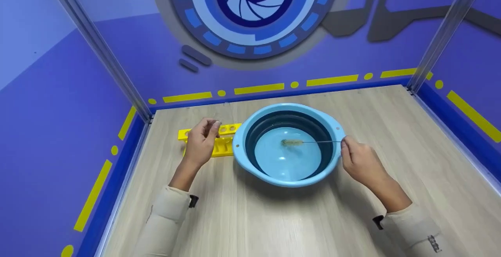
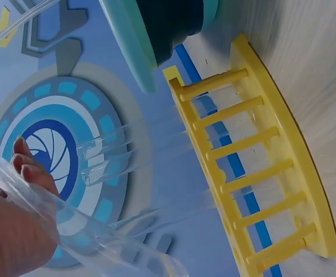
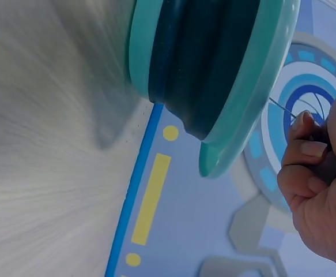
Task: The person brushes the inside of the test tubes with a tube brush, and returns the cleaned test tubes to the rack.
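Tube (image 2: 98,238) in loosely curled left hand (image 1: 201,141); brush (image 1: 293,142) in tightly curled right hand (image 1: 363,162).

End of the brush (image 1: 292,142) hidden in the right hand (image 1: 361,161), yellow rack (image 1: 224,147) partly behind the left hand (image 1: 201,141)

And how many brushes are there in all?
1: the brush held by the right hand, its bristly end in or just over the blue basin. No others show.
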Demonstrator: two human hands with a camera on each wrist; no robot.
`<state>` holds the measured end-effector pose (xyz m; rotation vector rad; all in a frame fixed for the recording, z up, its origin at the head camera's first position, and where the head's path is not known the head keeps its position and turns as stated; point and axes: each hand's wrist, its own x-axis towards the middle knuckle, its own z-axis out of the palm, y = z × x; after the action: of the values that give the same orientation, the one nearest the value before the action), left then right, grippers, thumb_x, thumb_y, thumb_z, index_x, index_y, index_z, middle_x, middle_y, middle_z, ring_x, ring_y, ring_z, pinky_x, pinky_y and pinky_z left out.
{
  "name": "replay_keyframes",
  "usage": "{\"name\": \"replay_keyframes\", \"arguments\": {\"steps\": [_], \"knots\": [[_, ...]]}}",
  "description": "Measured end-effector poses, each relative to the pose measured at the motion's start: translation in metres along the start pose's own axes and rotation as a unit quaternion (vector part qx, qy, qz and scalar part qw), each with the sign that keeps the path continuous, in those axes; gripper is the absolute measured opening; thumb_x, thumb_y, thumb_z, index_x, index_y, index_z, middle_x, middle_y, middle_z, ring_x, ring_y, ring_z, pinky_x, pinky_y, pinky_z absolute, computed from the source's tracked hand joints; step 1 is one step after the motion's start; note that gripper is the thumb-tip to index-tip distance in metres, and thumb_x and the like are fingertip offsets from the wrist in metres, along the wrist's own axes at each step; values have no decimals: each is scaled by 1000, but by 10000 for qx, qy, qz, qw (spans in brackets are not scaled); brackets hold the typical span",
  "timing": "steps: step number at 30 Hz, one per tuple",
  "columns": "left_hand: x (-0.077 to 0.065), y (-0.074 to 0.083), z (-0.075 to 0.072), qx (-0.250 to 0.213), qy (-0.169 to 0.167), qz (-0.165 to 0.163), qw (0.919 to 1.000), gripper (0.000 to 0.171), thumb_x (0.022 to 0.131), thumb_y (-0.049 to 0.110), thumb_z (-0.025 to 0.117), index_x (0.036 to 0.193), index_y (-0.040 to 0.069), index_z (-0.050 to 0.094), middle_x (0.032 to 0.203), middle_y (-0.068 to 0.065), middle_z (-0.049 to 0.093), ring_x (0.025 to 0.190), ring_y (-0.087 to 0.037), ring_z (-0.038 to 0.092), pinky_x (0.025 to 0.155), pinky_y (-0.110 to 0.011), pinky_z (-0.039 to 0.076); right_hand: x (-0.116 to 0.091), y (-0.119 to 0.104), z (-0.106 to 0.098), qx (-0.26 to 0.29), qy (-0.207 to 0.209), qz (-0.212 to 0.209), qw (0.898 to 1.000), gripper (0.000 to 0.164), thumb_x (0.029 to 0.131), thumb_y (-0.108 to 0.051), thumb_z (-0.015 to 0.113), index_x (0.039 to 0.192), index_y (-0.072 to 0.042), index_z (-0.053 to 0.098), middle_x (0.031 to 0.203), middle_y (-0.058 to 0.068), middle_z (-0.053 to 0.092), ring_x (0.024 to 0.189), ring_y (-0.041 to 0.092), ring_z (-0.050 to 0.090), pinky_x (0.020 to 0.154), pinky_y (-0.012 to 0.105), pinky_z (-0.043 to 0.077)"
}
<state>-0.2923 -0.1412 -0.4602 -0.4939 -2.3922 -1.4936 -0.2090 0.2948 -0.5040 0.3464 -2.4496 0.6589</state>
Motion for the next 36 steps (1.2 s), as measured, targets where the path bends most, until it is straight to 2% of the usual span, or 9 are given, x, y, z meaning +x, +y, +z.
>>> {"name": "replay_keyframes", "arguments": {"steps": [3,6,8,11,16,19,22,27,36], "knots": [[-4,2,4,157,-387,-170,9990,26,112,35,56,115,14,71,91,-7,66,85,-24,61,71,-23,48,-2,3,2,244,279,222,9991,18,103,3,56,85,-2,59,60,0,46,53,8,39,49,24,32],[-6,2,10,175,-737,-174,9970,29,112,36,55,118,14,72,94,-10,68,88,-23,61,73,-24,49,-5,6,5,530,375,665,9957,22,104,-1,53,83,-3,60,60,0,48,52,6,40,48,24,33],[-7,1,15,136,-863,-136,9961,30,113,35,55,124,13,71,100,-13,70,91,-21,62,77,-25,50,-6,8,7,661,384,944,9926,24,105,-2,52,83,-3,61,60,1,50,53,5,41,49,23,34],[-8,0,19,33,-1047,-112,9944,31,113,30,55,136,13,68,110,-11,72,98,-19,62,83,-25,51,-6,11,8,805,425,1165,9890,26,107,-5,51,83,-3,62,61,2,52,53,5,42,49,23,35],[-7,-3,26,-85,-1415,-49,9899,35,113,22,56,146,16,62,123,-5,71,110,-19,62,95,-31,53,-3,12,9,923,216,1229,9879,28,108,-7,50,85,-3,63,63,2,55,54,5,45,51,24,37],[-7,-5,32,-164,-1589,64,9871,34,113,20,55,146,21,62,131,-10,71,113,-21,63,101,-39,53,-3,13,7,1078,37,1353,9849,30,110,-10,49,85,-6,63,63,1,56,54,6,47,51,24,39],[-10,-7,38,-191,-1683,84,9855,33,113,21,55,145,26,62,134,-14,70,113,-20,63,103,-43,53,-4,14,4,1334,-45,1558,9787,33,112,-14,47,82,-9,61,63,-1,57,53,7,49,50,24,40],[-11,-7,44,-157,-1716,-29,9850,34,112,22,56,145,29,62,132,-15,69,114,-21,61,104,-43,52,-6,18,1,1594,-115,1829,9701,37,113,-17,44,81,-8,59,63,-1,57,54,8,50,50,25,41],[-3,-6,52,130,-1899,-508,9804,35,111,23,59,145,32,62,128,-4,67,116,-22,60,107,-43,54,-15,19,0,1834,-117,2212,9577,42,115,-23,41,82,-5,59,64,0,56,54,10,49,49,27,42]]}}
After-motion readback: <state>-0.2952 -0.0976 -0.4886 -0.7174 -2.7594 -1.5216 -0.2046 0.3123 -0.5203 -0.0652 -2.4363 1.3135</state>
